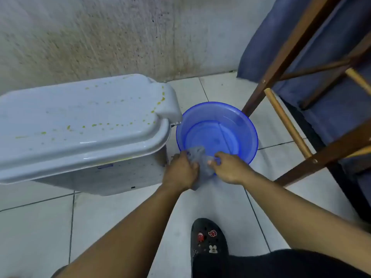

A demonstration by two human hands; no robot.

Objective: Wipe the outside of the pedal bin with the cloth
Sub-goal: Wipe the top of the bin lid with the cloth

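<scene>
Pedal bin (84,125) is sitting in the left half of the frame, so let me go outward from your side. At the bottom centre your black shoe (208,237) is standing on the tiled floor (120,217). Above it your forearms are converging toward the middle of the frame. Your left hand (180,171) is curling its fingers round the grey cloth (206,169), and your right hand (230,169) is pinching the other part of it between thumb and fingers; neither hand is free. The cloth is blurred, and it is hanging over the near rim of the blue basin (249,137), which seems to be holding a little water.

From the cloth the bin is lying directly to the left, and your left hand is the nearer one, just beside the bin's lower right corner. The bin's long axis is running left to right across the frame, rising slightly toward the right. Its long side is facing the bottom edge, its short end is facing the basin. The closed lid is showing yellow specks; I cannot see the pedal. Behind everything the stained wall (100,37) is filling the upper frame.
</scene>
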